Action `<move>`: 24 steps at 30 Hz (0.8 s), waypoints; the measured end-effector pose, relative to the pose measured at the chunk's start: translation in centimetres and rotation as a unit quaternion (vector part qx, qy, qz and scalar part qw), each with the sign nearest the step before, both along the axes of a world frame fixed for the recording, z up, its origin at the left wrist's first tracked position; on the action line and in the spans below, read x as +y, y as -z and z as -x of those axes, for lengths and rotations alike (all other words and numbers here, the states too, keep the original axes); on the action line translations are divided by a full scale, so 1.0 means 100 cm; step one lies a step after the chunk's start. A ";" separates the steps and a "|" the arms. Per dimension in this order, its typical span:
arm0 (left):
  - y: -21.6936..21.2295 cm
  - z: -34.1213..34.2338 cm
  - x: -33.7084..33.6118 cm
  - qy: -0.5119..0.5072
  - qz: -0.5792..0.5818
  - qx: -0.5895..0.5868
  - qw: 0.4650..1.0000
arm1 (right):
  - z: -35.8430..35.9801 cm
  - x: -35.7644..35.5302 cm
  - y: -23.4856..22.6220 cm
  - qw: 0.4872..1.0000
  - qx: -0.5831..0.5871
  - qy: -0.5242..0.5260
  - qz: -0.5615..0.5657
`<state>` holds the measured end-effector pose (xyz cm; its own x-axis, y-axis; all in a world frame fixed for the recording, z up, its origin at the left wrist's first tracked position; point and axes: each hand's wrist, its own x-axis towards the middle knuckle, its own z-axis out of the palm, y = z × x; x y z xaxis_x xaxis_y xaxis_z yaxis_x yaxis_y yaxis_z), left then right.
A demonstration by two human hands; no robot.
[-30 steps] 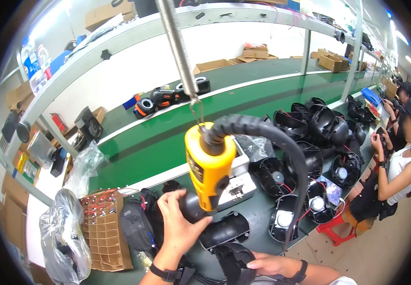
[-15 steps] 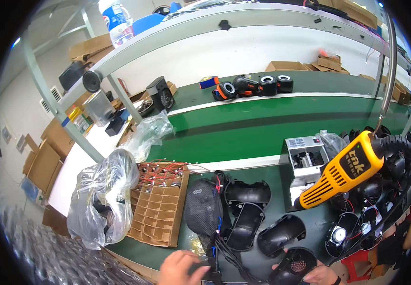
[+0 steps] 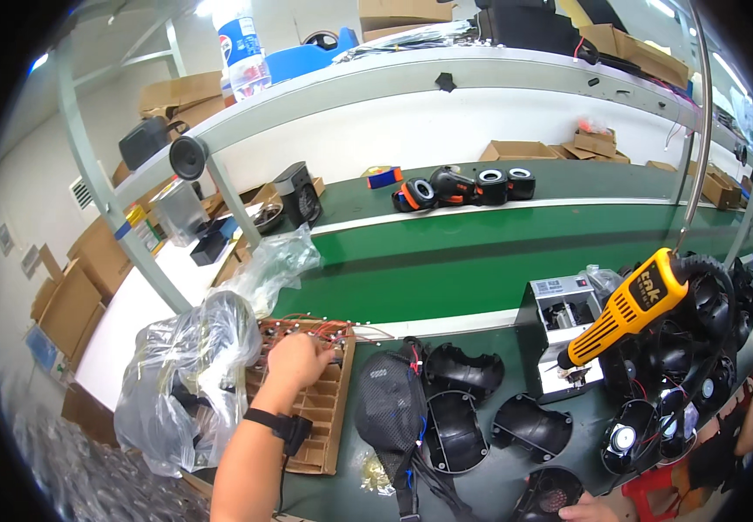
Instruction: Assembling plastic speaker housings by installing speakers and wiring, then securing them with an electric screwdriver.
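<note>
My left hand (image 3: pixel 296 358) reaches into a cardboard box with dividers (image 3: pixel 320 418), at its far rows of small parts with red wires (image 3: pixel 354 329). Its fingers are curled, and what they hold, if anything, is hidden. A black strap (image 3: pixel 282 426) circles that wrist. At the lower edge my right hand (image 3: pixel 587 509) grips a black plastic shell (image 3: pixel 552 494) with a perforated round patch. Several curved black shells (image 3: pixel 456 431) lie between the hands, beside a black mesh pouch (image 3: pixel 387 396) with straps and blue and red wires.
A yellow power screwdriver (image 3: pixel 627 309) hangs at right above a grey-and-black machine (image 3: pixel 559 326). Clear plastic bagging (image 3: pixel 194 374) stands left of the box. Shells with speaker drivers (image 3: pixel 627 439) crowd the right, near another person's arm (image 3: pixel 752 418). A green conveyor belt (image 3: pixel 428 261) runs behind.
My left hand has moved from the front edge, beside the pouch straps, forward and left into the divided box. My right hand stays low with the shell. The view has shifted slightly.
</note>
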<state>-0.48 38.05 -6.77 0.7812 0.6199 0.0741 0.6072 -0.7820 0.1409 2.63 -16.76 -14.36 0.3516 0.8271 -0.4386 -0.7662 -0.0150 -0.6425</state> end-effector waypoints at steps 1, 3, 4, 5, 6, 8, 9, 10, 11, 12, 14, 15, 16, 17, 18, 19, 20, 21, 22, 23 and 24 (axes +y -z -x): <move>0.008 -0.008 -0.001 -0.002 -0.027 0.030 0.999 | 0.001 0.000 0.000 1.000 -0.006 0.005 0.018; 0.023 -0.013 0.001 -0.008 -0.101 0.001 0.995 | 0.001 0.005 -0.001 0.999 -0.014 0.015 0.039; 0.022 -0.013 0.002 -0.003 -0.080 -0.016 0.997 | 0.004 0.012 -0.007 0.999 -0.043 0.010 0.030; 0.022 -0.014 0.001 0.001 -0.059 -0.032 0.998 | 0.005 0.017 -0.010 0.997 -0.071 0.005 0.021; 0.021 -0.012 -0.002 -0.009 -0.015 -0.075 0.997 | 0.005 0.018 -0.002 0.996 -0.090 0.000 0.026; 0.014 -0.004 -0.010 0.021 -0.010 -0.129 0.991 | 0.003 0.024 -0.005 0.997 -0.071 -0.004 0.029; 0.014 -0.001 -0.011 0.046 -0.009 -0.182 0.982 | 0.003 0.025 -0.006 0.998 -0.052 -0.012 0.029; 0.015 0.007 -0.008 0.055 0.030 -0.253 0.965 | 0.002 0.026 -0.004 0.999 -0.042 -0.019 0.024; 0.015 0.016 -0.001 0.105 -0.017 -0.291 0.951 | 0.002 0.026 0.001 0.999 -0.040 -0.018 0.023; 0.014 0.025 0.004 0.129 0.028 -0.343 0.930 | 0.004 0.024 0.009 1.000 -0.006 -0.008 0.012; 0.008 0.034 0.001 0.158 0.075 -0.388 0.905 | 0.004 0.024 0.030 0.999 0.032 0.009 -0.001; 0.000 0.036 -0.012 0.124 0.306 -0.465 0.822 | 0.003 0.023 0.046 0.995 0.096 0.028 -0.030; -0.011 0.039 -0.032 0.074 0.522 -0.506 0.683 | 0.005 0.021 0.049 0.984 0.161 0.050 -0.055; -0.026 0.045 -0.048 0.042 0.599 -0.473 0.645 | 0.006 0.018 0.051 0.996 0.056 0.065 0.038; -0.036 0.057 -0.061 0.036 0.655 -0.467 0.593 | 0.003 0.024 0.056 0.993 0.100 0.055 -0.026; -0.041 0.074 -0.076 0.021 0.711 -0.455 0.535 | 0.002 0.022 0.061 0.988 0.125 0.045 -0.082; -0.050 0.089 -0.106 0.014 0.732 -0.455 0.506 | -0.001 0.026 0.057 0.976 0.125 0.021 -0.178; -0.050 0.100 -0.128 0.014 0.750 -0.463 0.473 | -0.001 0.028 0.057 0.974 0.138 0.003 -0.181; -0.036 0.107 -0.141 0.053 0.706 -0.431 0.560 | -0.002 0.036 0.045 0.972 0.142 -0.001 -0.189; -0.027 0.107 -0.159 0.125 0.747 -0.407 0.510 | -0.004 0.041 0.043 0.973 0.141 0.010 -0.183; -0.031 0.107 -0.182 0.068 0.762 -0.362 0.532 | -0.005 0.044 0.043 0.970 0.141 0.018 -0.195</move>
<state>-11.23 19.87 -3.69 0.9349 0.3330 -0.1225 -0.0855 0.5465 0.8331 3.13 -12.36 -18.68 0.2938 0.9393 -0.1772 -0.9083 0.2166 -0.3578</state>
